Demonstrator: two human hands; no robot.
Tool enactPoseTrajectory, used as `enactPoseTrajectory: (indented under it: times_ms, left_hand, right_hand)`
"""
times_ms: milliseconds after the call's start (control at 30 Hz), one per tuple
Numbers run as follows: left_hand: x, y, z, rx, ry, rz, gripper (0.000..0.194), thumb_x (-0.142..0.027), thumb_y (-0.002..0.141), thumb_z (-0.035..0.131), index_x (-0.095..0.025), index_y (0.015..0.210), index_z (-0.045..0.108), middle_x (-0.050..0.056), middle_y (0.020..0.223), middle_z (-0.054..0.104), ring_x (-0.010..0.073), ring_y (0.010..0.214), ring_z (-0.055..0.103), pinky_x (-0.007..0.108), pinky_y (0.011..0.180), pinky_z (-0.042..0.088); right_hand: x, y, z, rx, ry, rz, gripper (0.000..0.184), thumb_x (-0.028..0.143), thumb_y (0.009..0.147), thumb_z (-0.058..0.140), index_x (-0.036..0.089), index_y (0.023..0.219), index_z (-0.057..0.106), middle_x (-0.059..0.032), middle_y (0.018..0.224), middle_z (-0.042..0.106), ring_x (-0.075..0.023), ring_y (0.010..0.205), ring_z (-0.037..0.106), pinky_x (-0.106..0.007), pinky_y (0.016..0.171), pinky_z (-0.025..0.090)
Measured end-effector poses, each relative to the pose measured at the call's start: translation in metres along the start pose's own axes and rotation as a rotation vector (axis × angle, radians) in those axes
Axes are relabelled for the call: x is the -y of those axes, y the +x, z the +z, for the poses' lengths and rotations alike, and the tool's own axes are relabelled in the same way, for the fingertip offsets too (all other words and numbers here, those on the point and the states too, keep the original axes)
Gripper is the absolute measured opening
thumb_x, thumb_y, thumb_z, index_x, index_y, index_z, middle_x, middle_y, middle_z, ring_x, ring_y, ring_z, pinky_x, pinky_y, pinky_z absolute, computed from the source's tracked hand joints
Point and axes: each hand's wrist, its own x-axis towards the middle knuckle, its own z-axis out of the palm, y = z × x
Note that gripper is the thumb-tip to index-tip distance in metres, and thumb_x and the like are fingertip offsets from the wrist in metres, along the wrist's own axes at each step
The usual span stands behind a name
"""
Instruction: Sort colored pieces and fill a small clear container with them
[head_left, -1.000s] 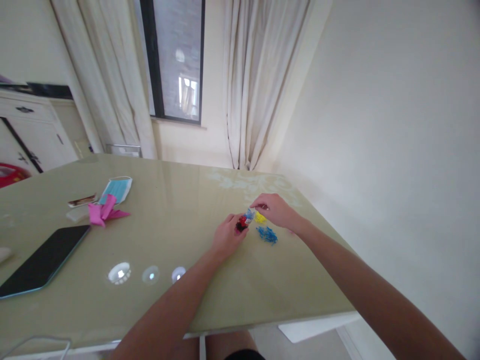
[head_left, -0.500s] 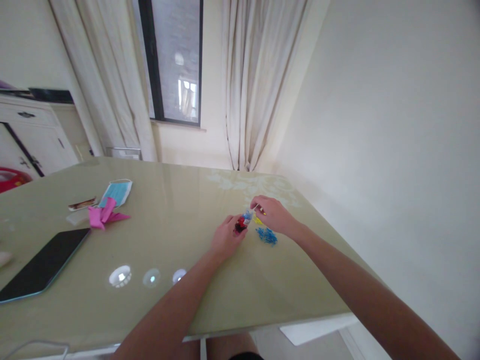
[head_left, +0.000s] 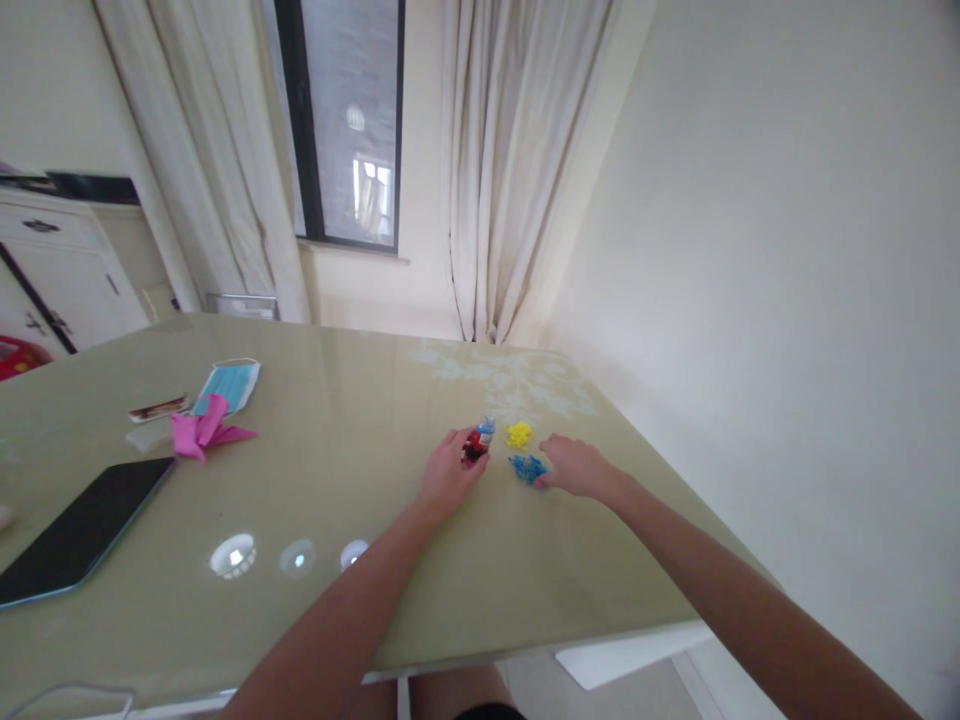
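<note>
A small clear bottle (head_left: 480,440) lies tilted in my left hand (head_left: 447,468), whose fingers are wrapped round its lower part. Dark, red and blue show in the bottle from its base up; its far end points away from me. My right hand (head_left: 576,466) is at the right edge of a loose pile of small blue pieces (head_left: 527,469), thumb and fingers apart around that side. Just beyond the blue pile sits a smaller heap of bright yellow pieces (head_left: 518,434). The single pieces are too small to make out.
On the table's (head_left: 315,620) left side lie a dark tablet (head_left: 86,525), a crumpled pink piece (head_left: 204,430), a blue face mask (head_left: 231,386) and a narrow brown-and-white packet (head_left: 157,408). A white wall (head_left: 787,250) rises along the right edge.
My right hand has moved from the bottle's mouth toward me and right, down to the blue pile, uncovering the yellow heap. The left hand still holds the bottle.
</note>
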Motion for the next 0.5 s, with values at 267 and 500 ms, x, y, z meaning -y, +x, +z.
enactPoseTrajectory:
  times_ms: [267,500]
  left_hand:
    - [0.002,0.0,0.0,-0.012,0.0,0.0,0.04,-0.028,0.089,0.07,-0.019,0.128,0.065,0.011,0.118,0.069,0.02,0.093,0.073,0.037,0.087,0.063]
    - [0.003,0.0,-0.001,-0.008,-0.002,-0.005,0.041,-0.029,0.089,0.07,-0.018,0.128,0.064,0.012,0.118,0.069,0.0203,0.093,0.073,0.038,0.086,0.064]
  right_hand:
    - [-0.013,0.008,0.037,0.047,0.061,-0.042,0.023,0.021,0.085,0.077,0.019,0.108,0.081,-0.0112,0.108,0.078,-0.0244,0.094,0.074,-0.028,0.081,0.051]
    - [-0.009,0.004,0.034,0.024,0.07,-0.065,0.022,0.012,0.085,0.069,0.021,0.099,0.084,-0.0102,0.102,0.081,-0.0266,0.098,0.074,-0.032,0.086,0.051]
